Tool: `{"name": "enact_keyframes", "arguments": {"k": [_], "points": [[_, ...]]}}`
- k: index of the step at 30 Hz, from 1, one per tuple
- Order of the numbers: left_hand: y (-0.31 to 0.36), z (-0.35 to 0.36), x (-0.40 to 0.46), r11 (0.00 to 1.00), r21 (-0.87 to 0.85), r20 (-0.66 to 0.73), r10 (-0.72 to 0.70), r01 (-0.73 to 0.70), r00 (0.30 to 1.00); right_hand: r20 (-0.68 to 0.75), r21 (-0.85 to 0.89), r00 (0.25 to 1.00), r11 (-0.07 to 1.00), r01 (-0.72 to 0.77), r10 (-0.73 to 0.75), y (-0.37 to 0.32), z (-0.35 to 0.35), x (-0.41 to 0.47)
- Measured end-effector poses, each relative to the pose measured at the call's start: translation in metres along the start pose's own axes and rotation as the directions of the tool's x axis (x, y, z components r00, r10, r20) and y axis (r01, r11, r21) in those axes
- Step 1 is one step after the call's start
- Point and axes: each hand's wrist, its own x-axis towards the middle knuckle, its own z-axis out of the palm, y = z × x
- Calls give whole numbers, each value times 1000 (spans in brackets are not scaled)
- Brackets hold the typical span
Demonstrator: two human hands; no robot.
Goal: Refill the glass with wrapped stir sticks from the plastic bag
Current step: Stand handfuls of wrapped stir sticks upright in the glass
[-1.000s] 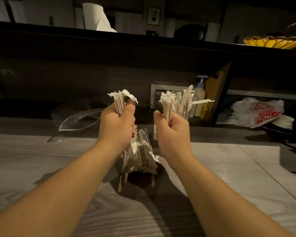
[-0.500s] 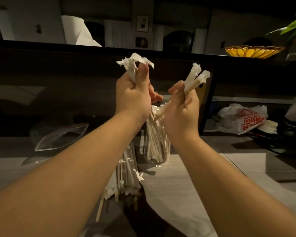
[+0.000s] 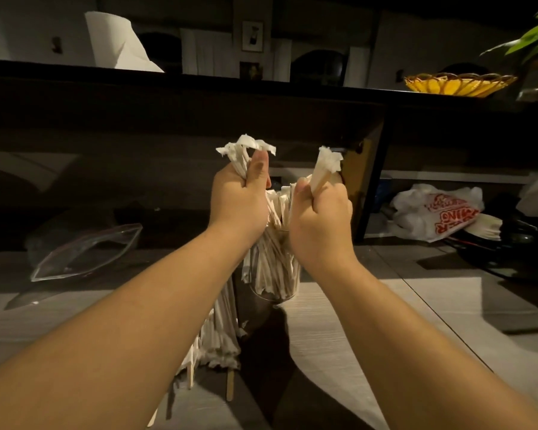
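**Both fists lowered over the glass**

Lowered since half a second ago, both hands now sit just above the clear glass [image 3: 275, 274] packed with white paper-wrapped stir sticks [image 3: 269, 265]. Left hand [image 3: 238, 200] grips one bundle, right hand [image 3: 320, 225] another. An open clear plastic bag [image 3: 84, 252] lies at nine o'clock.

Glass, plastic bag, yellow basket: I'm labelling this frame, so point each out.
glass [image 3: 275, 276], head view, on its clear wall packed with stir sticks.
plastic bag [image 3: 84, 252], head view, on its open clear mouth.
yellow basket [image 3: 458, 85], head view, on its woven front rim.
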Motion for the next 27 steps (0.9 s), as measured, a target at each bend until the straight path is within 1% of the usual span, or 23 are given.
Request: {"name": "enact_keyframes", "arguments": {"k": [1,3,5,7,9,12,15,20,23,25,27], "points": [[-2,0,0,1000,14,26,-19,19,999,6,-61,1000,998,3,-3,1,1,0],[-5,1,0,997,54,70,-63,59,996,34,-86,999,996,-1,4,2,3,-2],[-6,1,1,988,111,111,-117,105,987,38,0,999,1000,-28,28,3,3,-3],[-5,1,1,978,146,128,-165,146,978,8,67,1000,997,-27,27,4,2,-2],[-5,1,1,974,176,131,-170,145,977,-2,6,1000,1000,-9,9,7,3,-2],[-6,3,-2,961,238,142,-179,142,973,36,-75,999,997,-23,26,10,6,-5],[-7,3,-4,946,297,165,-186,131,969,68,-76,996,996,-47,53,12,7,-8],[-2,3,-12,927,331,200,-251,176,947,129,-63,987,994,-87,95,8,3,-11],[1,-3,-20,947,288,242,-216,143,946,137,71,984,990,-124,113,6,-5,-20],[0,-11,-24,970,223,197,-143,98,970,96,134,989,983,-128,116,6,-12,-26],[-2,-22,-28,983,172,161,-89,61,983,67,144,989,980,-139,130,7,-18,-30]]}}
